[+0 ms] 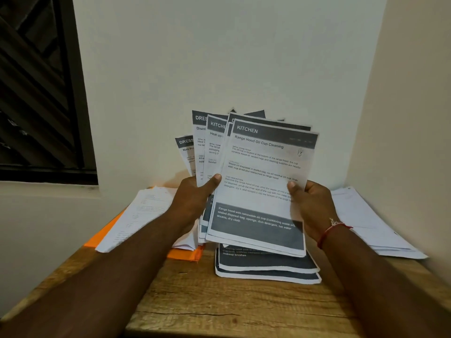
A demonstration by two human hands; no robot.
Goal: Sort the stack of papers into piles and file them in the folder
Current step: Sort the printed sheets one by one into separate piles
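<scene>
Above the wooden table [219,301], both hands grip a fanned stack of papers [258,181]: left hand [192,201] thumb pinching its left edge, right hand [314,206] thumb pinching its right; orange folder [107,232] lies left.

Reads "KITCHEN" and "Range Hood Oil Cup Cleaning" atop the front sheet [263,167], "Range hood with removable oil cup" lower down. Shows cut-off "KITCHE", "Heat up" on the second sheet [214,145]; "DRES", "Disinf" on the third sheet [199,132]; "DRESS", "Nail Po" on the leftmost sheet [185,150]. Reads "makeup brushes" on the worktop pile [266,264].
</scene>
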